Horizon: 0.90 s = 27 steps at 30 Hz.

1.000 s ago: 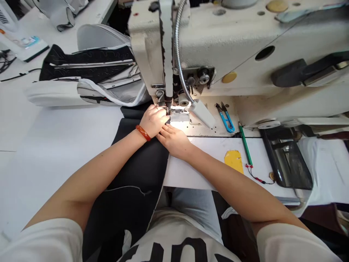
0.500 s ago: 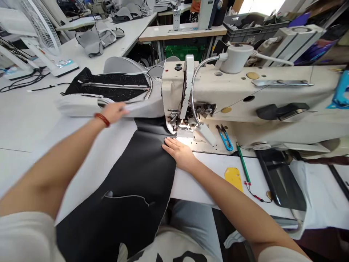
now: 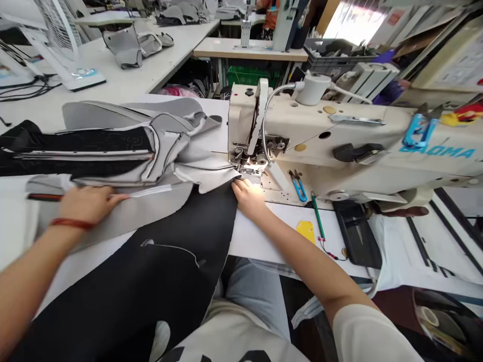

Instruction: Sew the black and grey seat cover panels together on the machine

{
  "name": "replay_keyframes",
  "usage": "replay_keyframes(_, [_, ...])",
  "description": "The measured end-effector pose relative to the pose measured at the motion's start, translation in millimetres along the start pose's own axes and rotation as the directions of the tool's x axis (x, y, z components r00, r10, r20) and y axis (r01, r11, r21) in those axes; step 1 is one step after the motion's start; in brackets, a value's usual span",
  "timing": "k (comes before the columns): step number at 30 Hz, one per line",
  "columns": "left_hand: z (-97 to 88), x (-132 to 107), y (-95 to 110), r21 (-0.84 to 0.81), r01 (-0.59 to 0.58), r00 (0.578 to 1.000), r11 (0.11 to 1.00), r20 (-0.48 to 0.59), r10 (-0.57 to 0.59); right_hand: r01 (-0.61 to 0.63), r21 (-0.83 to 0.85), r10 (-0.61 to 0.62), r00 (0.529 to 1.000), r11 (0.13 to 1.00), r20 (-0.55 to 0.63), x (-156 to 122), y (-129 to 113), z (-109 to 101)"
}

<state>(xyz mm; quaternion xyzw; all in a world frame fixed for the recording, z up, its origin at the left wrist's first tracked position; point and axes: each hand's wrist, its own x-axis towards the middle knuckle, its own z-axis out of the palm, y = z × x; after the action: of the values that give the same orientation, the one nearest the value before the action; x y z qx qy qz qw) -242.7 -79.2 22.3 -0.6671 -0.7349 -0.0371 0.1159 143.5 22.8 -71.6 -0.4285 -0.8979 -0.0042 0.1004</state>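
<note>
A sewn grey-and-black fabric cover (image 3: 166, 146) lies left of the sewing machine (image 3: 294, 120), one grey flap reaching the presser foot. Beneath it, a large black leather-like sheet (image 3: 169, 276) drapes toward my lap, with a curved slit in it. My left hand (image 3: 86, 205), a red band at its wrist, is closed over the cover's near grey edge, thumb pointing right; its fingertips are partly hidden. Close in front of the needle, my right hand (image 3: 249, 197) has bent fingers pinching the black sheet's edge beside the grey flap.
Blue thread snips (image 3: 298, 186), a green pencil (image 3: 317, 216), a yellow card (image 3: 305, 230) and a black tray (image 3: 356, 234) lie right of my right hand. A lamp (image 3: 278, 176) hangs beside the needle. A white fan (image 3: 64, 40) stands at the back left.
The grey-and-black cover has come nearer and spread toward the needle, over the black sheet. My left hand has moved left and down with its edge; my right fingers have bent from flat.
</note>
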Motion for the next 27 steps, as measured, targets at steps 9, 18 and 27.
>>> replay_keyframes(9, [32.6,20,250,-0.288,-0.477,0.859,0.831,0.047,0.509,-0.116,0.063,0.123,0.987,0.991,-0.107,22,11,4])
replay_keyframes(18, [49.8,93,265,-0.067,-0.495,0.860,0.866,0.106,0.499,-0.202,0.182,0.230,0.961,0.962,-0.151,28,22,14])
replay_keyframes(27, [47.5,127,259,-0.171,-0.462,0.824,0.870,0.278,0.493,-0.165,0.328,0.222,0.964,0.930,-0.144,30,30,20])
